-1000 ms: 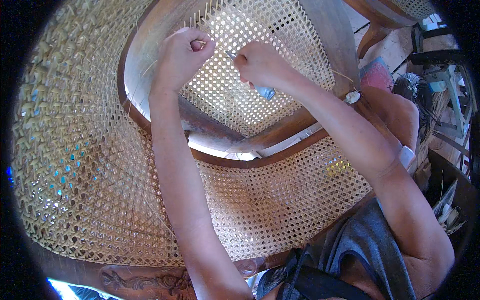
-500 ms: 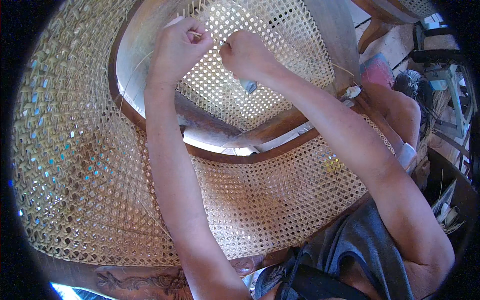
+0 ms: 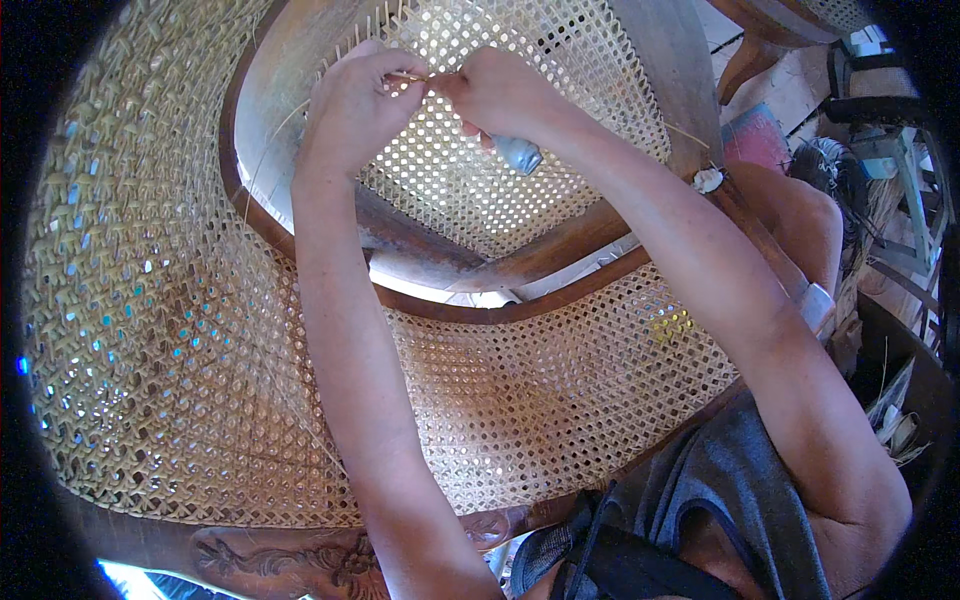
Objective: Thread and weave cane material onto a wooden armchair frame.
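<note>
Both my hands are over the woven cane seat [image 3: 500, 200] of a wooden chair. My left hand [image 3: 352, 105] is closed in a pinch on a thin cane piece [image 3: 405, 77] that points toward my right hand. Beside it, my right hand [image 3: 508, 92] is closed around a tool with a grey-blue handle [image 3: 517, 154], whose end sticks out below the palm. The tool's working end is hidden, so its kind cannot be told. The fingers of both hands nearly meet. Thin pegs [image 3: 378, 20] stand in a row along the seat's upper left edge.
A curved woven cane backrest [image 3: 540, 400] wraps around the near and left sides, with a carved wooden rail [image 3: 280, 560] below. My bent knee [image 3: 790, 215] is at the right. Beyond are a dark tub [image 3: 925, 380] with cane scraps and another chair's wooden leg [image 3: 750, 70].
My right hand has turned slightly and moved a little right, showing more of the grey-blue handle. My left hand has shifted slightly, and the cane piece between the hands shows more plainly.
</note>
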`<state>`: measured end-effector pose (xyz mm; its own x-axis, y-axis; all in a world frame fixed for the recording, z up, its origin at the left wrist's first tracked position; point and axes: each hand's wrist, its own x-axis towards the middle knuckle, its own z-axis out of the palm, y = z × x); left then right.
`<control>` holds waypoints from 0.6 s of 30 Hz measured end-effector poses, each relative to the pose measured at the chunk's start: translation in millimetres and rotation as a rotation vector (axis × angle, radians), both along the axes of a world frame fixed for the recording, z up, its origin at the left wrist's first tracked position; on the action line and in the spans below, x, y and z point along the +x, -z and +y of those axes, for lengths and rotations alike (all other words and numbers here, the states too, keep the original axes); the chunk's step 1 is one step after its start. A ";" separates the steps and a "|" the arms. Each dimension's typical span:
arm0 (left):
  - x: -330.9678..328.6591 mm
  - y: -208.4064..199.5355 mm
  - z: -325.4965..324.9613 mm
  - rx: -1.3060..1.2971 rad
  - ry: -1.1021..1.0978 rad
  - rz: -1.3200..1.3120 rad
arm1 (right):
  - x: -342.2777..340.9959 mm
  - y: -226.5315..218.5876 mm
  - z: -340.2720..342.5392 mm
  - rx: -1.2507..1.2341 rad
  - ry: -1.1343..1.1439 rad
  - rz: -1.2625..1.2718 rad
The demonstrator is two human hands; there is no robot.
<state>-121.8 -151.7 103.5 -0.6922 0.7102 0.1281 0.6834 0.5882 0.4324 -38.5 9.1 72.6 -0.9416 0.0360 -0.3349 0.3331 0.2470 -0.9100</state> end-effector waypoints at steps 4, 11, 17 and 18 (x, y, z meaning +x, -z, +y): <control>20.7 2.1 10.5 -0.033 -0.106 0.102 | 5.8 16.6 8.5 0.352 -0.045 0.145; 29.7 1.6 27.0 -0.061 -0.016 0.249 | 79.9 37.5 78.0 0.553 0.021 0.286; 38.5 -5.6 41.7 0.236 0.011 -0.519 | 72.6 -4.2 66.9 0.372 0.032 0.350; 35.1 -10.7 36.0 0.274 -0.032 -0.445 | 62.5 -5.2 62.4 0.358 0.034 0.370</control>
<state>-86.7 -115.7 114.2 -0.7428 0.6695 -0.0051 0.3823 0.4304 0.8177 24.1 71.5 77.8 -0.9910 0.1203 0.0596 0.0180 0.5588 -0.8291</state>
